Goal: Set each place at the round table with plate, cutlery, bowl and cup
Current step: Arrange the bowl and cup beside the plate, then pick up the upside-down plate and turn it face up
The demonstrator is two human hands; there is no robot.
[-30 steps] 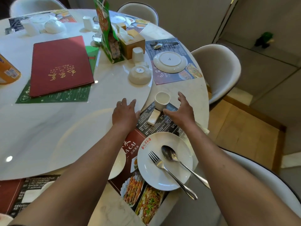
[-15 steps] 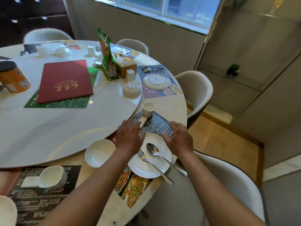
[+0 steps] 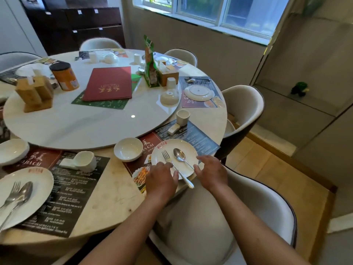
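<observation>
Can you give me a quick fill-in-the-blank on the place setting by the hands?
1. The fork and spoon lie on the ____.
2. The bowl sits to the ____ of that plate.
3. Beyond the plate, the cup stands ____.
4. Both hands are at the plate's ____ edge.

Missing words: plate; left; upright; near

Single head-worn wide-angle view, aimed forward and down from above the near chair. It looks across the round table toward the far window; nearest setting lies close below.
</observation>
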